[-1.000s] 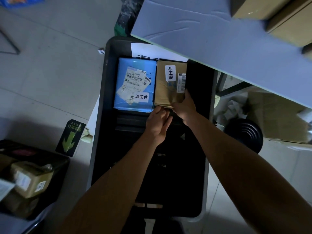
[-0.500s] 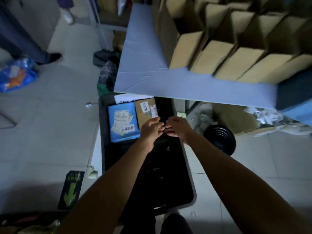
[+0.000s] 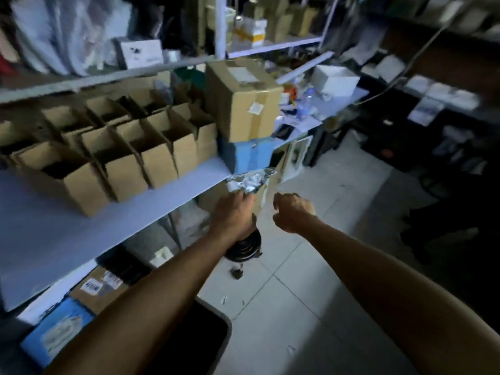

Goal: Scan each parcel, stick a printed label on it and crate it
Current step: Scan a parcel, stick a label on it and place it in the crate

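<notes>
- Two bare hands reach forward in the head view: left hand (image 3: 234, 212) and right hand (image 3: 292, 212) both hold nothing, each grip loosely curled.
- Labelled parcels, one blue parcel (image 3: 54, 331) and one brown parcel (image 3: 98, 286), lie in the black crate (image 3: 216, 336) under the worktop (image 3: 67, 234).
- Crating looks done; my read is a fetch step.
- Next move calls for finding another parcel, scanning it, then labelling.

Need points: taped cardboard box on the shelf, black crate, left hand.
taped cardboard box (image 3: 240, 104), head view, front face beside the tape.
black crate (image 3: 208, 336), head view, dark inside near its right rim.
left hand (image 3: 234, 212), head view, back of the hand.
</notes>
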Demonstrator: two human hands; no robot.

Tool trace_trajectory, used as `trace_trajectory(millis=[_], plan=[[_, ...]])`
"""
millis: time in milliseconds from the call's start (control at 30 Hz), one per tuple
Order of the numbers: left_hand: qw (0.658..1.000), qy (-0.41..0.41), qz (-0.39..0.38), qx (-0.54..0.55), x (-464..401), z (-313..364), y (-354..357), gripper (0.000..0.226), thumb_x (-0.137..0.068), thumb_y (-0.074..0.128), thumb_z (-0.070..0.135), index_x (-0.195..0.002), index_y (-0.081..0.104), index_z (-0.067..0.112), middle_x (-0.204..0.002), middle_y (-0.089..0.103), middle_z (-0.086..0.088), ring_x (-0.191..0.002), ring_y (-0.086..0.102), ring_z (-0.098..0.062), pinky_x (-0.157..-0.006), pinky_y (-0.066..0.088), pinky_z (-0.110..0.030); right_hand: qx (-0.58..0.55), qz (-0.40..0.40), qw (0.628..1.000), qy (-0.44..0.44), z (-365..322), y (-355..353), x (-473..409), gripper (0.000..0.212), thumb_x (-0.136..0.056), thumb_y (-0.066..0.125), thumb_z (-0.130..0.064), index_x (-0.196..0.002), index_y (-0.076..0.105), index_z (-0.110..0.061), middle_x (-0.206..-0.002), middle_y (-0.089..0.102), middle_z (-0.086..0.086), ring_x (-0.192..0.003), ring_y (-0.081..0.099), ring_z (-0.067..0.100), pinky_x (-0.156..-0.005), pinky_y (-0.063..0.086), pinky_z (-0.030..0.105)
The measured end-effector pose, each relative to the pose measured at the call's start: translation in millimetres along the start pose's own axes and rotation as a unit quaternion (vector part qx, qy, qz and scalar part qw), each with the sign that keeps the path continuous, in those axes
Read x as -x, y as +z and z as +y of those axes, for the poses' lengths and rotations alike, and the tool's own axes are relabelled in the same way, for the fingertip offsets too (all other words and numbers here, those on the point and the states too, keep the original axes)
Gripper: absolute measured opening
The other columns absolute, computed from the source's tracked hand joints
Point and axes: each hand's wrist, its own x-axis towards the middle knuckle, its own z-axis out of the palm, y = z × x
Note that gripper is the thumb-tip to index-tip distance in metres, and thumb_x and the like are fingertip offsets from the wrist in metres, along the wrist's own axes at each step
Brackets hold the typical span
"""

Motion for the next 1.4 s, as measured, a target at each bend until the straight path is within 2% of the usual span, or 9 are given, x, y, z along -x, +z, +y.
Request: trace_trajectory(millis=[167,300,433,667,933,1067,1167,1267,1400], plan=[[0.987,0.146,-0.02,-0.071,-27.2,168.0,13.9,0.029,-0.087,0.056,0.02,-0.116,0.053,0.015,-0.123,0.054,-0.01,-0.116,0.053,-0.034,-0.095,0.04,-0.041,0.047,0.052,0.989,0.13,161.4,-27.6,79.2,0.045,-0.09,0.058,-0.03,-0.134,0.056,-0.023,-0.134,0.061,0.006,-0.125,0.055,0.031,-0.098,0.047,0.037],[0.965,0.245,-0.007,-0.097,-31.8,309.7,38.4,0.033,-0.088,0.057,0.025,-0.119,0.054,0.015,-0.123,0.056,-0.009,-0.118,0.053,-0.032,-0.095,0.04,-0.04,0.058,0.077,0.97,0.223,291.9,-38.0,161.8,0.033,-0.089,0.063,-0.031,-0.12,0.063,-0.02,-0.125,0.064,0.005,-0.123,0.055,0.029,-0.095,0.044,0.035],[0.93,0.351,0.002,-0.112,-19.8,445.0,69.5,0.038,-0.089,0.061,0.033,-0.123,0.054,0.017,-0.126,0.056,-0.007,-0.121,0.052,-0.029,-0.099,0.039,-0.04,0.062,0.112,0.94,0.316,398.7,-29.9,244.7,0.031,-0.089,0.062,-0.034,-0.117,0.064,-0.019,-0.121,0.066,0.006,-0.12,0.056,0.031,-0.093,0.044,0.036],[0.852,0.503,0.021,-0.145,23.1,624.2,103.7,0.034,-0.09,0.058,0.029,-0.121,0.054,0.017,-0.126,0.055,-0.006,-0.12,0.051,-0.028,-0.098,0.039,-0.041,0.038,0.131,0.878,0.459,502.3,-2.6,369.9,0.03,-0.086,0.06,-0.027,-0.114,0.062,-0.017,-0.117,0.065,0.008,-0.117,0.056,0.033,-0.088,0.045,0.038],[0.775,0.611,0.014,-0.16,33.2,757.8,144.7,0.03,-0.091,0.054,0.025,-0.12,0.055,0.018,-0.122,0.058,-0.005,-0.115,0.053,-0.027,-0.093,0.041,-0.04,-0.05,0.138,0.794,0.59,588.0,29.9,443.8,0.027,-0.084,0.061,-0.029,-0.11,0.061,-0.021,-0.117,0.067,0.007,-0.111,0.058,0.03,-0.08,0.044,0.036],[0.757,0.632,-0.016,-0.165,14.2,810.7,176.7,0.033,-0.092,0.054,0.029,-0.123,0.055,0.019,-0.126,0.057,-0.005,-0.119,0.052,-0.028,-0.094,0.041,-0.04,-0.17,0.175,0.722,0.647,639.8,42.3,443.2,0.048,-0.087,0.062,-0.044,-0.128,0.052,-0.021,-0.125,0.06,0.009,-0.115,0.052,0.031,-0.09,0.047,0.041],[0.755,0.635,-0.044,-0.157,-12.2,849.1,202.3,0.034,-0.089,0.054,0.029,-0.123,0.056,0.02,-0.127,0.058,-0.005,-0.12,0.052,-0.027,-0.094,0.041,-0.04,-0.212,0.193,0.681,0.674,681.1,48.9,425.8,0.081,-0.082,0.068,-0.061,-0.145,0.036,-0.021,-0.139,0.049,0.014,-0.127,0.044,0.034,-0.098,0.046,0.046],[0.757,0.63,-0.089,-0.149,-42.1,884.2,220.2,0.036,-0.089,0.055,0.03,-0.123,0.057,0.02,-0.126,0.057,-0.005,-0.121,0.052,-0.027,-0.096,0.042,-0.041,-0.257,0.213,0.655,0.678,722.0,46.5,401.8,0.112,-0.068,0.077,-0.07,-0.154,0.018,-0.029,-0.148,0.037,0.015,-0.137,0.035,0.038,-0.106,0.041,0.052],[0.749,0.63,-0.143,-0.144,-82.3,927.2,243.5,0.031,-0.088,0.055,0.028,-0.118,0.061,0.02,-0.123,0.058,-0.003,-0.12,0.053,-0.026,-0.092,0.044,-0.041,-0.283,0.193,0.65,0.678,776.9,43.0,374.0,0.125,-0.063,0.079,-0.074,-0.156,0.008,-0.03,-0.157,0.028,0.015,-0.144,0.028,0.039,-0.109,0.036,0.056]])
